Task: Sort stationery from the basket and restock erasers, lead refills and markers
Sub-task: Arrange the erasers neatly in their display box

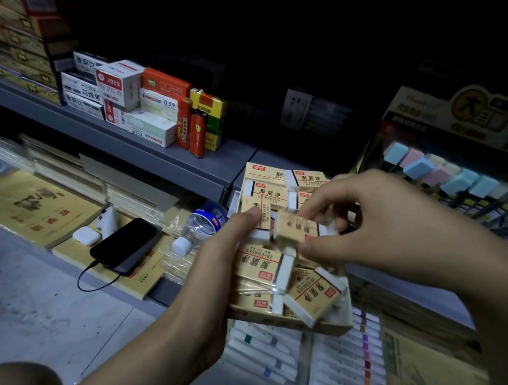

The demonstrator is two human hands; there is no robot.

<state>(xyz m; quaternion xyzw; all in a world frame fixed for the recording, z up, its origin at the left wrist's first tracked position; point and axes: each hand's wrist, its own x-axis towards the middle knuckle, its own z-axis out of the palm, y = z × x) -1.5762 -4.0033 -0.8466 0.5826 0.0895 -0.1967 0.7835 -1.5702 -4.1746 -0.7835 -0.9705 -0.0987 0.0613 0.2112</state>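
My left hand (pixel 221 253) grips the left side of an open cardboard box (pixel 293 322) full of tan-sleeved 2B erasers (pixel 260 263), its thumb pressing one eraser (pixel 260 216) at the top. Above the box, my right hand (pixel 372 222) pinches a single eraser (pixel 295 229) between thumb and fingers. Behind them on the grey shelf (pixel 185 163) lies a second batch of the same erasers (pixel 267 191). Boxes of 0.5 lead refills (pixel 159 104) are stacked on the shelf to the left. No basket shows.
A display of pastel block erasers (pixel 457 178) stands at right. On the lower shelf lie a black phone with a cable (pixel 126 244), white earbuds case (pixel 86 235), water bottle (pixel 200 225), tan notebooks (pixel 25 206) and paint tube sets (pixel 349 362). Lighters (pixel 197 133) stand by the refills.
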